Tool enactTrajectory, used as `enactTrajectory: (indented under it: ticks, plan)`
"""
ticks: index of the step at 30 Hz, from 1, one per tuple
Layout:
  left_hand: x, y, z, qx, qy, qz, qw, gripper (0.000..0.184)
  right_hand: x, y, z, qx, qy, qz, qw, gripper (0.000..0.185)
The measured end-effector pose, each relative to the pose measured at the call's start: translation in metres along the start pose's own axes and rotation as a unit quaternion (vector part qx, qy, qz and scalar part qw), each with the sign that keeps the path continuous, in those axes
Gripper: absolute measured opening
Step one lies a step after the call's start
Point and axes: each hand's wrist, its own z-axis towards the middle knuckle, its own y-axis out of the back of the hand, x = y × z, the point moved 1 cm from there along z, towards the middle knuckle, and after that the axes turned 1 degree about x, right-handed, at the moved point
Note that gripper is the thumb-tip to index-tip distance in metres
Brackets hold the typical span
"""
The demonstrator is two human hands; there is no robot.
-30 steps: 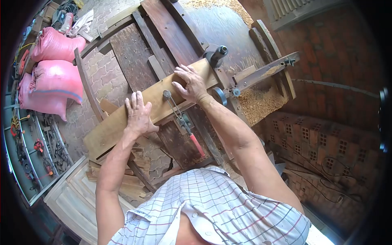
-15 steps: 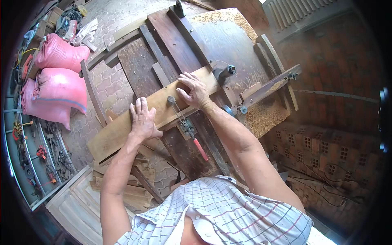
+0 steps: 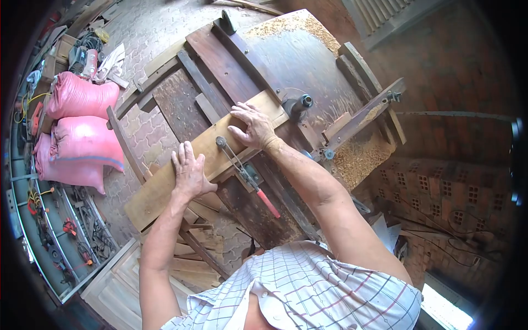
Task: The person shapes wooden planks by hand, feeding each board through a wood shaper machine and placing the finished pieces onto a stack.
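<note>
A long light-brown wooden board (image 3: 157, 197) lies slantwise across a dark wooden sliding frame. My left hand (image 3: 190, 171) rests on the board's left half, fingers spread and thumb toward the near edge. Farther right, my right hand (image 3: 252, 126) lies on the board near its right end, with its fingers extended. Between my hands, the round pad of a red-handled toggle clamp (image 3: 268, 203) sits on the board. Close to the board's right end stands a dark upright machine spindle (image 3: 300, 105); whether they touch I cannot tell.
Wood shavings (image 3: 360, 162) lie on the worktable (image 3: 302, 55) around the spindle. Pink sacks (image 3: 88, 140) stand at the left, above a rack of tools (image 3: 69, 225). Loose wood pieces (image 3: 201, 258) lie below the frame. Hollow bricks (image 3: 440, 187) are at the right.
The whole view has tilted and shifted a little, so the sacks appear lower and the worktable farther left. Both hands stay flat on the board beside the clamp.
</note>
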Motion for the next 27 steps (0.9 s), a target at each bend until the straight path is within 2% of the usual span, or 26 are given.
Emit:
enactTrajectory:
  ticks: [4, 8, 11, 13, 15, 17, 19, 20, 23, 27]
  plan:
    - [0.007, 0.006, 0.01, 0.009, 0.012, 0.001, 1.0, 0.086, -0.004, -0.009, 0.012, -0.018, 0.007, 0.005, 1.0, 0.047]
    - [0.028, 0.022, 0.027, 0.016, 0.026, 0.018, 0.999, 0.095, -0.008, -0.026, 0.043, -0.014, -0.013, 0.004, 1.0, 0.048]
    - [0.057, 0.035, 0.052, 0.031, 0.037, 0.012, 0.999, 0.105, -0.019, -0.068, 0.084, -0.083, -0.115, 0.123, 0.982, 0.047]
    - [0.079, 0.034, 0.066, -0.004, 0.041, 0.001, 0.999, 0.107, 0.051, -0.027, 0.08, -0.058, -0.208, 0.164, 0.963, 0.046]
    - [0.096, 0.026, 0.071, -0.035, 0.041, -0.024, 0.998, 0.114, 0.103, -0.001, 0.04, -0.132, -0.162, 0.105, 0.972, 0.045]
    - [0.101, 0.026, 0.07, -0.048, 0.058, -0.024, 0.997, 0.114, 0.119, 0.016, -0.013, -0.049, -0.221, 0.039, 0.973, 0.045]
    - [0.1, 0.026, 0.07, -0.068, 0.072, -0.012, 0.995, 0.116, 0.109, 0.021, -0.051, 0.176, -0.362, 0.138, 0.905, 0.045]
    - [0.097, 0.028, 0.069, -0.063, 0.077, -0.018, 0.995, 0.116, 0.107, 0.018, -0.059, 0.184, -0.365, 0.136, 0.902, 0.045]
    - [0.092, 0.044, 0.068, -0.039, 0.076, -0.013, 0.996, 0.114, 0.098, 0.003, -0.069, 0.143, -0.285, 0.075, 0.945, 0.049]
    - [0.099, 0.041, 0.069, -0.051, 0.07, -0.029, 0.996, 0.108, 0.094, -0.009, -0.058, 0.189, -0.225, 0.044, 0.955, 0.045]
